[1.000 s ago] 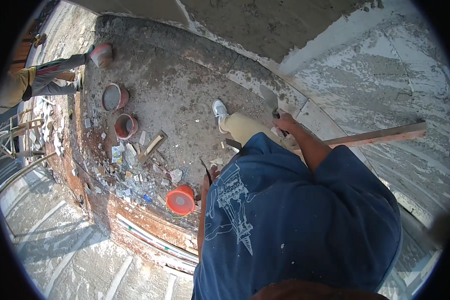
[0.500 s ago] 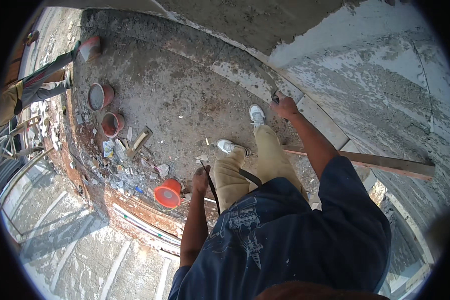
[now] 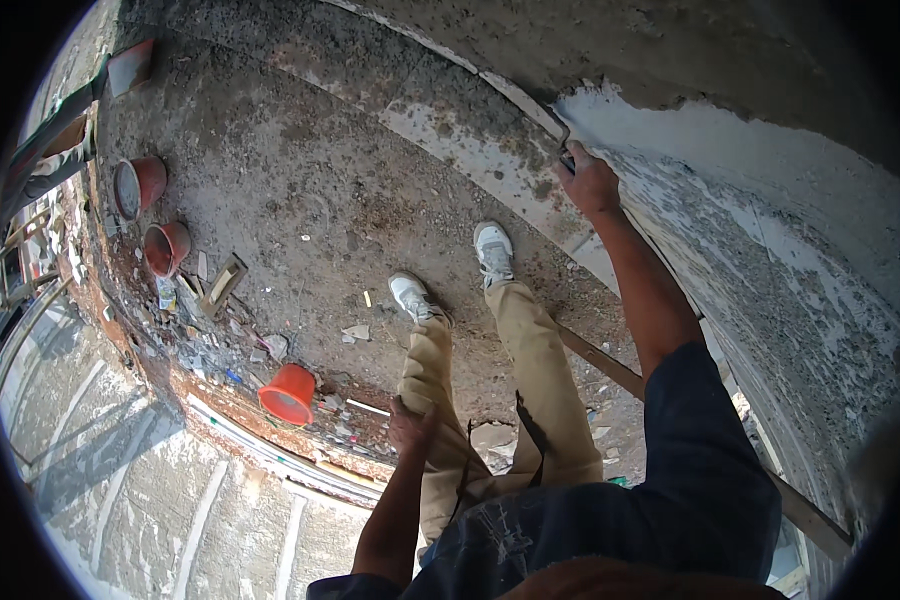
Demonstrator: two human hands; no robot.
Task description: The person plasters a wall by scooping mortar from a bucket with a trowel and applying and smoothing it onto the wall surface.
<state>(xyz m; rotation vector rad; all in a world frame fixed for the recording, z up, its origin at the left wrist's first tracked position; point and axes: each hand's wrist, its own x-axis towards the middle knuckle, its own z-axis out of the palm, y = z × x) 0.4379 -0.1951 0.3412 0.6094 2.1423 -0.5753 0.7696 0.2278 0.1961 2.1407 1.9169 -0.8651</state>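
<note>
My right hand (image 3: 590, 182) reaches out to the foot of the wall, fingers closed round the dark handle of a trowel. The trowel's bent metal shank (image 3: 563, 135) shows beyond my fingers; its blade cannot be made out. Next to it the wall carries dark wet plaster (image 3: 690, 60) above a smooth pale patch (image 3: 690, 145). Rough grey wall (image 3: 770, 270) continues toward me. My left hand (image 3: 413, 427) hangs against my left thigh, its fingers mostly hidden. Near it, dark straps (image 3: 532, 425) dangle over my beige trousers (image 3: 540, 390).
An orange bucket (image 3: 288, 394) and two dull red buckets (image 3: 150, 183) stand on the left, with rubble and a wooden float (image 3: 224, 286). A wooden beam (image 3: 600, 360) lies beside my legs. At the far left, another person's legs (image 3: 65, 165) stand near a bucket (image 3: 130, 68).
My right hand has moved forward along the wall's foot with the trowel. My left hand has come down against my thigh, and the view has shifted, with my feet farther apart.
</note>
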